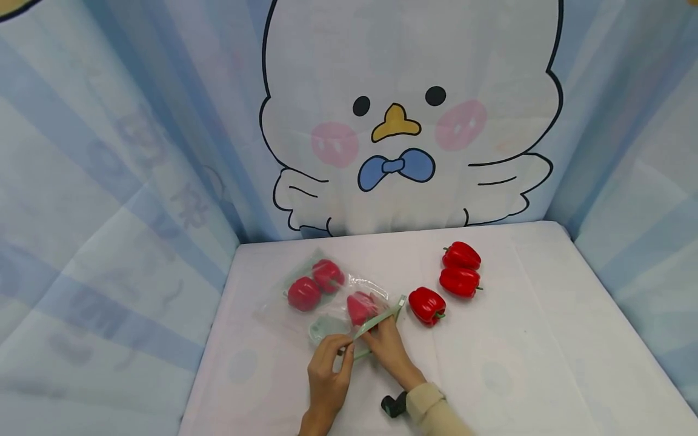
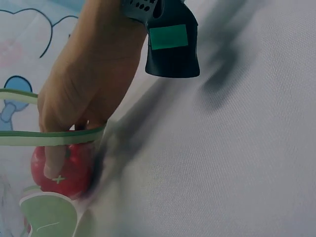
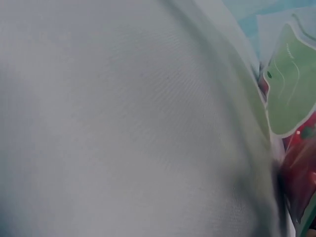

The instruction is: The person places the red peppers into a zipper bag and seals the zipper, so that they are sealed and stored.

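Observation:
A clear zip bag (image 1: 283,309) with a green zip strip (image 1: 382,319) lies on the white table (image 1: 518,339). Three red peppers are inside it: two at the far left (image 1: 303,293) (image 1: 328,275) and one near the mouth (image 1: 361,307). My left hand (image 1: 345,349) pinches the near end of the strip. My right hand (image 1: 376,330) pinches the strip just beyond it. In the left wrist view my fingers (image 2: 52,165) curl over the strip (image 2: 49,137) in front of a pepper (image 2: 69,170). The right wrist view shows only the bag's green label (image 3: 291,94) and a pepper (image 3: 301,163).
Three loose red peppers lie right of the bag: one close by (image 1: 427,305), two together farther back (image 1: 460,281) (image 1: 462,255). Blue curtain walls with a cartoon duck (image 1: 403,121) enclose the table at the back and both sides.

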Motion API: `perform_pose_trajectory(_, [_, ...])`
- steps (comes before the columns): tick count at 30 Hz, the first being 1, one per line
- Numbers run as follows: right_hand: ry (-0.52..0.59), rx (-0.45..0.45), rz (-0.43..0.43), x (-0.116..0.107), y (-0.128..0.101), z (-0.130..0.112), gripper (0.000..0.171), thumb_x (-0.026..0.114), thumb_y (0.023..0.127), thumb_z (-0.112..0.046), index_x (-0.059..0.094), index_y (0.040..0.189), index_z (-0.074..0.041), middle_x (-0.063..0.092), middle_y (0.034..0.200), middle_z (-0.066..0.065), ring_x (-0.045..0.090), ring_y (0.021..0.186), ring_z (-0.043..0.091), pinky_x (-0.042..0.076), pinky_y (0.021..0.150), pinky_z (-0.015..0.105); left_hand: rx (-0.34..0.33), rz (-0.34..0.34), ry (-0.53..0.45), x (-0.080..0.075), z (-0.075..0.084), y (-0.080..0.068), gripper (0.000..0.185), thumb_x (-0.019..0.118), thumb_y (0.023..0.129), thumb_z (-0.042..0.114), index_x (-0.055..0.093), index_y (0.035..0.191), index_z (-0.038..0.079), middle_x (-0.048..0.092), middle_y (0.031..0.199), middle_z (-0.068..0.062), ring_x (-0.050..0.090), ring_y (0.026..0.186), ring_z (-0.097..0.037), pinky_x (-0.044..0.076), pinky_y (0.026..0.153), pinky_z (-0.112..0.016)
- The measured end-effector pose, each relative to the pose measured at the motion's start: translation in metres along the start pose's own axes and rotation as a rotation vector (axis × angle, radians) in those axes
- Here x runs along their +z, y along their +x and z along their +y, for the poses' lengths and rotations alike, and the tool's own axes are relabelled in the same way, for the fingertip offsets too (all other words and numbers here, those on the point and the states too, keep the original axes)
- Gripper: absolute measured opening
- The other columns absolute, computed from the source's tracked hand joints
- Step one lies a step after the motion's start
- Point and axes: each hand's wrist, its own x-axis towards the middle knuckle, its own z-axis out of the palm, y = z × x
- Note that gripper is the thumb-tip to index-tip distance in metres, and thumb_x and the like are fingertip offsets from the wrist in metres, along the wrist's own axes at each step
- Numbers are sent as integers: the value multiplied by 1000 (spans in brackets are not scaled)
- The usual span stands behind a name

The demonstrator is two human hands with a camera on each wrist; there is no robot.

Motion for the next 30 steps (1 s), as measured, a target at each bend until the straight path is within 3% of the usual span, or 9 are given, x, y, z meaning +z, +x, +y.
perform_pose_trajectory(5, [31,-22,-22,2,5,3,80,73,98,-24,29,164,-14,44,163,12,43,152,32,38,123,54,9,5,1,1,0,1,23,76,82,-11,72,99,4,72,94,-5,65,81,-14,52,71,-17])
perform_pose_trajectory(9, [-6,-39,-24,3,12,2,82,72,99,-30,26,165,-15,42,165,11,43,152,32,39,122,55,11,7,-3,2,1,2,23,76,81,-11,72,98,4,72,94,-5,65,81,-14,52,71,-17])
perform_pose_trajectory(16, [-129,-50,-21,8,28,-2,83,71,99,-30,24,163,-5,40,165,19,43,150,39,38,122,57,8,19,-12,2,1,2,24,76,80,-12,72,98,4,72,92,-6,66,80,-15,52,71,-17])
perform_pose_trajectory(30, [-137,-26,-52,14,40,-6,83,67,101,-34,22,163,-1,38,165,22,41,151,41,35,124,57,-2,7,8,2,1,1,26,76,79,-13,73,98,4,72,94,-5,66,81,-15,52,71,-16])
